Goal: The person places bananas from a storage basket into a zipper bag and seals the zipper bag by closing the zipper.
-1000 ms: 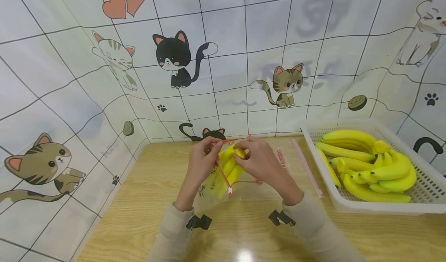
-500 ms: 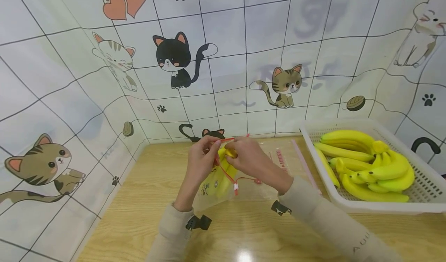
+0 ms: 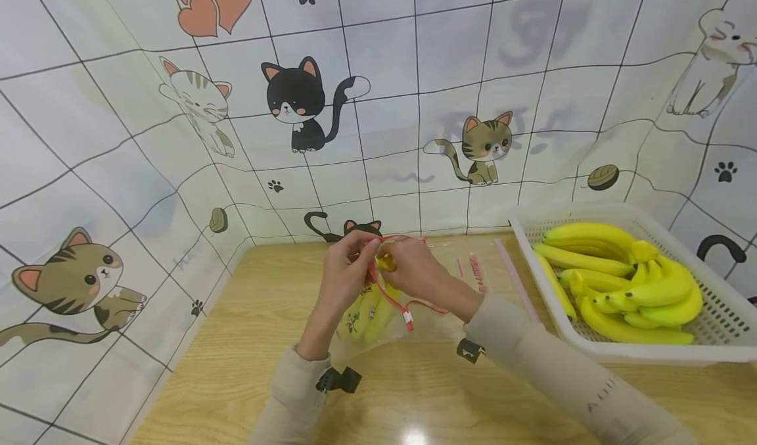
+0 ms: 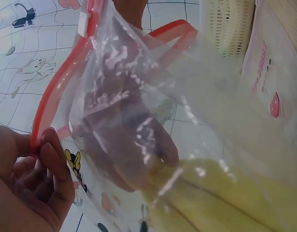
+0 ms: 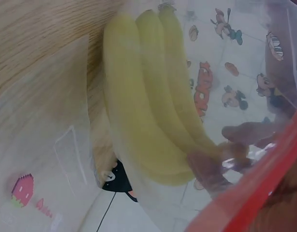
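A clear zip bag (image 3: 353, 323) with cartoon prints and a red zip edge (image 4: 54, 89) stands gaping over the table. My left hand (image 3: 345, 267) pinches its red edge between thumb and fingers. Inside the bag, my right hand (image 3: 414, 266) grips the stem end of a small bunch of yellow bananas (image 5: 139, 101). Through the plastic, the left wrist view shows the fingers on the stem, with the bananas (image 4: 211, 198) below. A white slider (image 3: 408, 318) hangs at the near corner of the mouth. The right fingertips are partly hidden in the head view.
Another clear bag with a pink strip (image 3: 517, 274) lies flat on the wooden table (image 3: 260, 307) to the right. Beyond it stands a white perforated basket (image 3: 650, 351) holding several bananas (image 3: 668, 287). A cat-print wall covering (image 3: 390, 123) rises behind the table.
My right hand has moved left and farther into the bag with the bananas, which now sit deeper inside. The slider corner has swung right. My left hand keeps its pinch on the edge.
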The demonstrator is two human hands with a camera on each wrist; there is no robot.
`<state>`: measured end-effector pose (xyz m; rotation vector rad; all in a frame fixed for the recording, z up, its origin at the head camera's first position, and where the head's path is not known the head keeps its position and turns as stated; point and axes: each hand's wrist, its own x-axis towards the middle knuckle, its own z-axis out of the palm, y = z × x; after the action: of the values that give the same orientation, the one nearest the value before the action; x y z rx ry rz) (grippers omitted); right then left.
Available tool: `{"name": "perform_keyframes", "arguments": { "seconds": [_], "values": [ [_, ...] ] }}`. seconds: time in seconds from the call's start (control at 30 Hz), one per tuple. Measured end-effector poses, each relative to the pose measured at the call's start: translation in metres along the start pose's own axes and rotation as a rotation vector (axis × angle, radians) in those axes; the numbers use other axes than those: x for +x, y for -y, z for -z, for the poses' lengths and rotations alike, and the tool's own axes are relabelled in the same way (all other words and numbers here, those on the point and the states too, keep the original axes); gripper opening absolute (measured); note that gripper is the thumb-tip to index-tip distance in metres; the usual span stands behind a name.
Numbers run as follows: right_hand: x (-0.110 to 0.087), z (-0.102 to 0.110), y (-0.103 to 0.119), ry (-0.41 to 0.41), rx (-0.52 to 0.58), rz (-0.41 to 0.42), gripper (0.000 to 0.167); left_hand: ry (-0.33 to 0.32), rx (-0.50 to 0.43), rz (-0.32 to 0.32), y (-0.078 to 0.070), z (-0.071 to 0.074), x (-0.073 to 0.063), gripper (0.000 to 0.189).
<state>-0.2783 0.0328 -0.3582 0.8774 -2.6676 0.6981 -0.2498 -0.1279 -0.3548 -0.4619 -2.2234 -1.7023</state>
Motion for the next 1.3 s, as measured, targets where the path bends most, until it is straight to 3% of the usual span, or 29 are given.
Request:
{"name": "perform_keyframes", "arguments": {
  "seconds": [0.37, 0.67, 0.93, 1.03, 1.13, 1.3],
  "values": [
    [0.007, -0.006, -0.005, 0.144, 0.130, -0.057, 0.033, 0.029, -0.047, -0.010, -0.005, 0.000, -0.001, 0.017],
    [0.010, -0.010, -0.006, 0.257, 0.222, -0.009, 0.047, -0.009, -0.072, 0.001, -0.007, 0.003, -0.002, 0.019],
    [0.007, -0.003, -0.001, 0.343, 0.280, -0.018, 0.059, -0.075, -0.123, 0.019, -0.006, 0.005, -0.002, 0.019],
    [0.003, 0.006, 0.002, 0.330, 0.317, -0.002, 0.056, -0.089, -0.132, 0.034, -0.005, 0.006, -0.002, 0.020],
    [-0.001, 0.018, 0.005, 0.258, 0.342, -0.003, 0.049, -0.093, -0.134, 0.043, -0.005, 0.008, -0.001, 0.025],
    [-0.010, 0.042, 0.010, 0.120, 0.394, -0.022, 0.019, -0.092, -0.130, 0.037, -0.003, 0.009, -0.001, 0.026]
  ]
}}
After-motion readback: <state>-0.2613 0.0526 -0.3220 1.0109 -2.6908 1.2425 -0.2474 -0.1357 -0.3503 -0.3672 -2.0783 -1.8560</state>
